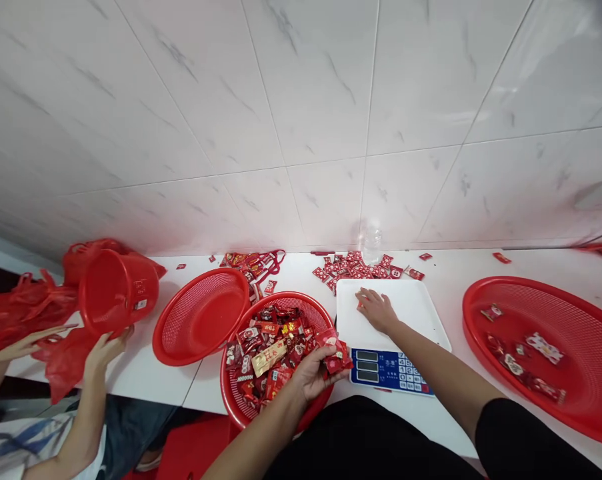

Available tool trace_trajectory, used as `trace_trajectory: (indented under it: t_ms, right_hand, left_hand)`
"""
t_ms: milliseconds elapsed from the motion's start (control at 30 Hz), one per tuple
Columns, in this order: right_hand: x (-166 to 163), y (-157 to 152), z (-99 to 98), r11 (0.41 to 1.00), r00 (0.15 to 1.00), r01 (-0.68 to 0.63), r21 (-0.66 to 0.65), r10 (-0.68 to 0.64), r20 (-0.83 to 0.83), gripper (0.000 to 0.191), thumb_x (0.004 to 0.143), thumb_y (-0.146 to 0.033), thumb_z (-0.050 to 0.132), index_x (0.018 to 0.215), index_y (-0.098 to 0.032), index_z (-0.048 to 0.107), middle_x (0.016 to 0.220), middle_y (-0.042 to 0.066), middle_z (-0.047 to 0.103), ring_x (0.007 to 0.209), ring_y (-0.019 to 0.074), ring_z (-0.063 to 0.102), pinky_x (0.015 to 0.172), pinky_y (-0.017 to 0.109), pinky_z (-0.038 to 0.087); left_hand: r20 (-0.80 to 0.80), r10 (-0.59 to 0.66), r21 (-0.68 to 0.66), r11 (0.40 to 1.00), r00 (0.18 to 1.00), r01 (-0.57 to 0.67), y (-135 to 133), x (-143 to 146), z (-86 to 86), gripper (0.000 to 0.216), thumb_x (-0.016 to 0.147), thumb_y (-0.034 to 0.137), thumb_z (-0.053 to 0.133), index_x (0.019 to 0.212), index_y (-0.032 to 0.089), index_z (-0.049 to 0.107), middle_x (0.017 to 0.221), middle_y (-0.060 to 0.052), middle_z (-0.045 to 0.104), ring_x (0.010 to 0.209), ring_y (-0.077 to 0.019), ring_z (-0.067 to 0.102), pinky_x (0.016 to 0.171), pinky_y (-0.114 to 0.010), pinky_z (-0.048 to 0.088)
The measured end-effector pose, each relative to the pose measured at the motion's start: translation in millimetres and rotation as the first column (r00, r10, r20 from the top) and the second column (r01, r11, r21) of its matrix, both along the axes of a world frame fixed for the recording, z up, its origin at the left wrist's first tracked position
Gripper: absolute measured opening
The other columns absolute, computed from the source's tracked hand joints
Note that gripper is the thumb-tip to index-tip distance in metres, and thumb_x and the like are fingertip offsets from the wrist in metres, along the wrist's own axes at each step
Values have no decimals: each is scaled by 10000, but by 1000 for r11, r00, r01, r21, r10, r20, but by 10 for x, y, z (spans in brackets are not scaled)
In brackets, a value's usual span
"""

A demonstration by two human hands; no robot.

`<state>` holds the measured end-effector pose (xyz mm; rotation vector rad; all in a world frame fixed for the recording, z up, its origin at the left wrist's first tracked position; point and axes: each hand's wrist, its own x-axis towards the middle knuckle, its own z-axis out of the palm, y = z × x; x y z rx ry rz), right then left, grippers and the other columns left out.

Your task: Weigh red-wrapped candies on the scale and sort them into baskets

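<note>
My left hand [311, 375] is closed on red candy packets [335, 353], held over the right rim of a red basket. Wrapped candies [275, 343] in red, brown and gold fill that basket [231, 400]. To the right, my right hand [378, 310] rests at the upper left of a white scale tray [405, 300]. Its fingers are bent over a small red packet [359, 305], mostly hidden beneath them. Below the tray is the blue keypad panel [388, 370] of the scale; I cannot read its displays.
Small red packets [353, 267] lie behind the tray beside a clear plastic bottle [372, 245]. A large red basket [521, 300] with a few candies stands right. To the left are another red basket [201, 317] and a co-worker's hands [103, 353] at a red bucket [141, 287].
</note>
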<state>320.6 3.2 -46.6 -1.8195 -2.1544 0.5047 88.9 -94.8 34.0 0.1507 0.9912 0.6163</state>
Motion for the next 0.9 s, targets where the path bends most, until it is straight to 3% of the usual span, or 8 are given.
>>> trace_trajectory:
  t_ms: [133, 267, 433, 500, 567, 667, 733, 900]
  right_hand:
    - [18, -155, 12, 999, 997, 38, 3, -38, -66, 342, 891, -260, 348, 1110, -231, 610, 1215, 121, 546, 1087, 258, 491, 905, 411, 377]
    - [115, -395, 46, 996, 982, 84, -40, -90, -167, 287, 874, -234, 365, 942, -202, 642, 1003, 94, 594, 881, 202, 570, 795, 333, 437]
    - [61, -751, 380, 990, 937, 135, -51, -144, -319, 290, 902, -296, 327, 1016, -190, 572, 967, 67, 616, 843, 184, 590, 735, 316, 472]
    - [-66, -913, 598, 995, 913, 96, -9, -92, -397, 260, 909, -311, 342, 1026, -214, 553, 999, 51, 613, 866, 167, 583, 755, 297, 471]
    - [-223, -1061, 793, 993, 854, -28, 112, 82, -514, 204, 899, -272, 392, 998, -213, 559, 992, 61, 613, 907, 177, 567, 784, 310, 460]
    - [-418, -1217, 953, 940, 859, -209, 271, 309, -408, 187, 882, -199, 433, 991, -218, 583, 994, 70, 626, 959, 204, 541, 839, 370, 418]
    - [-484, -1276, 977, 910, 885, -268, 316, 362, -292, 207, 877, -184, 451, 1028, -219, 588, 1017, 78, 630, 992, 223, 521, 870, 408, 385]
    - [-504, -1347, 985, 891, 910, -303, 339, 375, -174, 256, 862, -233, 506, 1107, -207, 573, 1077, 100, 603, 1038, 245, 489, 910, 438, 361]
  left_hand:
    - [-8, 16, -18, 1000, 1000, -16, -22, 3, -9, 289, 752, 184, 641, 1011, 83, 559, 939, -108, 683, 891, -215, 660, 806, -363, 549]
    - [38, -11, -28, 1000, 999, 12, 11, 107, -11, 266, 760, 169, 621, 1002, 79, 557, 910, -101, 681, 890, -200, 658, 828, -349, 537]
    - [79, -50, 11, 999, 996, 50, 91, 274, -69, 284, 732, 152, 649, 996, 100, 557, 879, -71, 677, 858, -193, 661, 875, -397, 498]
    - [113, -74, 24, 997, 991, 72, 112, 343, -104, 251, 743, 153, 631, 980, 111, 560, 857, -62, 676, 839, -190, 659, 867, -402, 492]
    - [185, -103, 25, 995, 977, 101, 126, 412, -127, 161, 767, 165, 594, 920, 123, 569, 768, -38, 662, 747, -167, 651, 803, -360, 505]
    - [304, -114, 5, 993, 946, 118, 138, 504, -122, 92, 799, 213, 541, 775, 127, 562, 582, 10, 568, 503, -96, 548, 594, -235, 475]
    - [364, -114, -11, 992, 924, 127, 142, 548, -103, 135, 812, 237, 522, 764, 119, 564, 587, 10, 546, 471, -70, 505, 520, -191, 423]
    - [362, -93, 27, 996, 928, 89, 128, 576, -121, 115, 793, 213, 529, 733, 118, 553, 677, -17, 566, 585, -80, 537, 557, -175, 419]
